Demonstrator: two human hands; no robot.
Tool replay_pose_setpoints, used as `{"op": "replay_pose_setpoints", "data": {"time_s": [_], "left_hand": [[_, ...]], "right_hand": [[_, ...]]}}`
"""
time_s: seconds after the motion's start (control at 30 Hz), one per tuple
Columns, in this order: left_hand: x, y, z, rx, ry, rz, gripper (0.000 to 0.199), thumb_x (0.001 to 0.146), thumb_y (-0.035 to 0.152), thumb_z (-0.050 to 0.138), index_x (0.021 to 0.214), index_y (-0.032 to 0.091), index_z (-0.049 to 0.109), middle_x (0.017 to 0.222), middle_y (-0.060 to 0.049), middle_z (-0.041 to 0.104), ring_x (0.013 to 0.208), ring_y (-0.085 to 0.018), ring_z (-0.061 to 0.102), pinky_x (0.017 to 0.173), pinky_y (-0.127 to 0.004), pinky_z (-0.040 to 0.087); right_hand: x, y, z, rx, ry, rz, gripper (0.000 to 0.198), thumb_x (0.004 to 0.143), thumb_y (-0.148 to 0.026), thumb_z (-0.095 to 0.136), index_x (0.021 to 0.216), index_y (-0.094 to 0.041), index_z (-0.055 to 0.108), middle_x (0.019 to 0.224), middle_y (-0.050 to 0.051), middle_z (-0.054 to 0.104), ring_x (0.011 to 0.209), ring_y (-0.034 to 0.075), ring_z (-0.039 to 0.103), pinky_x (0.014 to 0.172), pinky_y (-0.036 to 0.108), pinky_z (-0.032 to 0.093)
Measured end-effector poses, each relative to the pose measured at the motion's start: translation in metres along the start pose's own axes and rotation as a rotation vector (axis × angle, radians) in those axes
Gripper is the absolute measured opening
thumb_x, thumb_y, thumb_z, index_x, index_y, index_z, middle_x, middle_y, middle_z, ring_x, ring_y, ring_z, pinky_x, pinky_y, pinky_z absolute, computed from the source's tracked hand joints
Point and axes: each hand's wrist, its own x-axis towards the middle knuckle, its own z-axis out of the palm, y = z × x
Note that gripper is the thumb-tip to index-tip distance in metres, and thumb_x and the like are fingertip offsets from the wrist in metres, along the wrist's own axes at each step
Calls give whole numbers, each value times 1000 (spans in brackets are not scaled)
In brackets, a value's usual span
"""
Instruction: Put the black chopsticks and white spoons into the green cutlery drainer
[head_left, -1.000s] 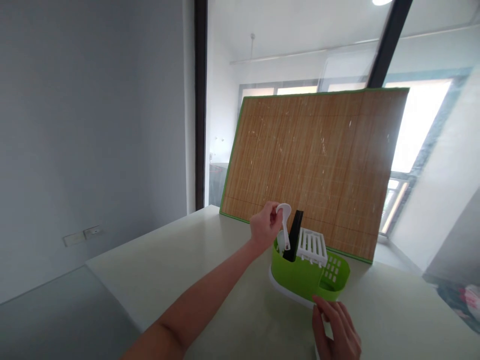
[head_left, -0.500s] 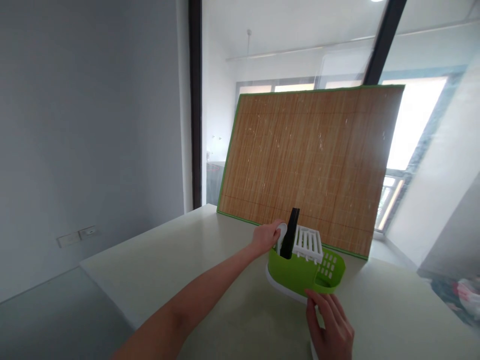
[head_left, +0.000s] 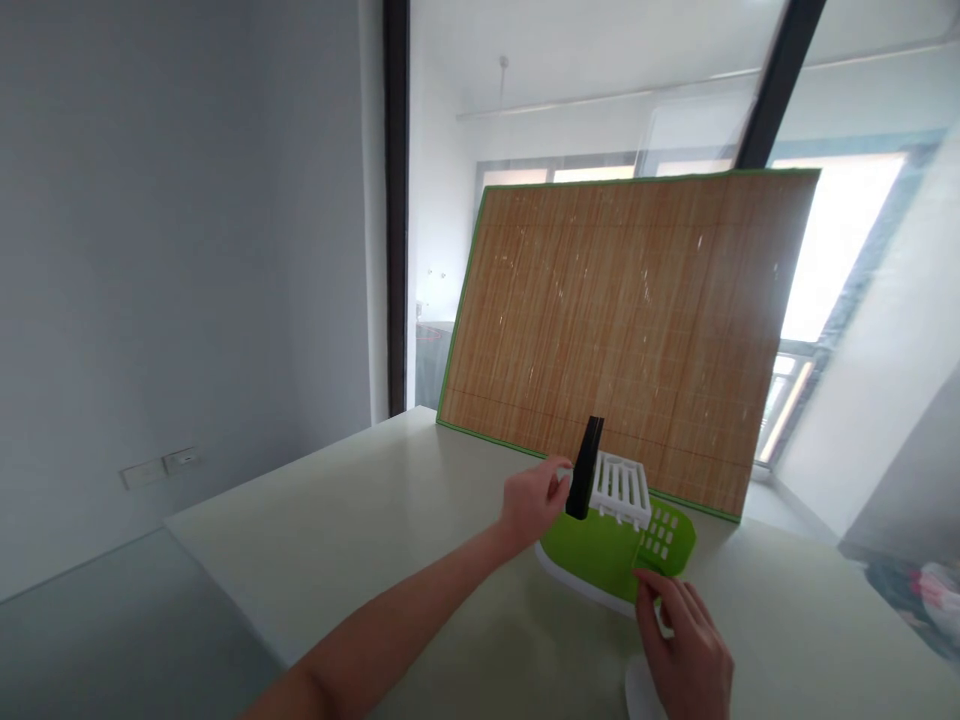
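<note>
Green caddy (head_left: pixel 592 552) holds a black object (head_left: pixel 585 470) beside a white rack (head_left: pixel 621 489).

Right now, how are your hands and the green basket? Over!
Left hand at basket's left end, grip unclear. Right hand at front right. Green basket upright on table. Black stick beside left hand.

The green caddy (head_left: pixel 592 555) and white slatted rack (head_left: pixel 624 512) look like smooth plastic; the mat (head_left: pixel 630 320) resembles glossy, finely ribbed bamboo; the table (head_left: pixel 390 500) is smooth, faintly shiny.
</note>
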Motion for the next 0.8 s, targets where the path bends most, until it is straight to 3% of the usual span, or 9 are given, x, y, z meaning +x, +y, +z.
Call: {"op": "replay_pose_setpoints", "data": {"time_s": [0.1, 0.2, 0.37, 0.63, 0.8], "left_hand": [[-47, 19, 13, -118, -105, 61, 22, 88, 30, 43, 101, 21, 58, 64, 2, 62, 54, -11, 55, 56, -22, 41], [-85, 34, 37, -241, -337, 77, 24, 83, 29, 51, 105, 22, 58, 70, 3, 66, 59, -11, 59, 61, -22, 43], [-99, 44, 66, -186, -580, -62, 38, 77, 44, 57, 112, 27, 57, 72, 2, 69, 70, -19, 64, 71, -30, 45], [-104, 37, 77, -126, -705, -104, 26, 78, 44, 53, 92, 27, 68, 79, 0, 70, 76, -20, 63, 71, -30, 45], [-104, 35, 74, -195, -642, -135, 21, 79, 37, 52, 87, 24, 67, 78, 1, 68, 69, -15, 61, 64, -25, 44]], "right_hand": [[1, 6, -1, 37, -1, 157, 33, 88, -49, 40, 95, -24, 61, 80, 1, 62, 62, 14, 56, 56, 23, 43], [-2, 11, -1, 79, -15, 260, 36, 85, -52, 42, 96, -24, 61, 80, 1, 64, 62, 15, 59, 58, 23, 45], [-5, 16, 3, 92, -52, 339, 41, 81, -56, 42, 98, -24, 62, 78, 1, 67, 63, 16, 62, 56, 24, 46], [-5, 16, 6, 120, -88, 327, 40, 82, -54, 43, 98, -23, 62, 75, 1, 67, 62, 16, 63, 55, 23, 46], [-6, 14, 7, 138, -108, 319, 41, 82, -54, 43, 98, -22, 62, 74, 1, 67, 62, 16, 63, 55, 23, 47]]}}
